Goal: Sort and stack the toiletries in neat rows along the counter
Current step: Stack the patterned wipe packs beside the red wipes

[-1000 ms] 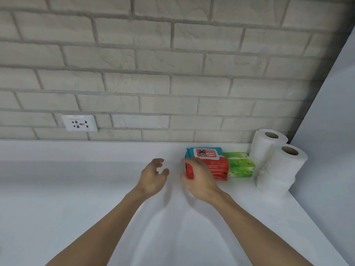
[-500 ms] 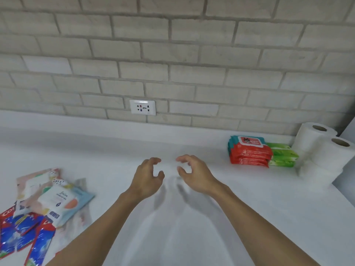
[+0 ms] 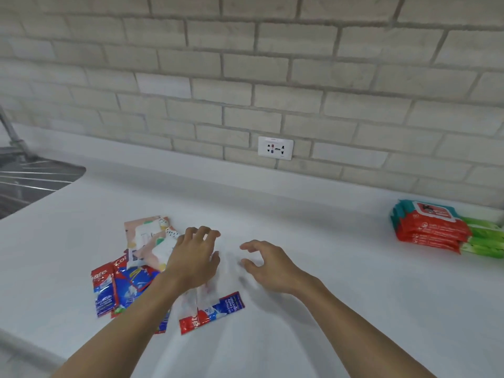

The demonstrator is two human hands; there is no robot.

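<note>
The wall socket [image 3: 275, 147] sits behind the bench [image 3: 354, 296]. Before it and to its left lies a heap of packets [image 3: 128, 285]; far to its right stand stacked wipe packs [image 3: 431, 227], far left the sink [image 3: 27, 178].

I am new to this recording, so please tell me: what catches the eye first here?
The loose pile of sachets lies left of centre on the white counter, with the left hand over it and the right hand beside it, above bare counter. At the far right, near the brick wall, stands a tidy stack of red wipe packs with green packs next to it.
</note>
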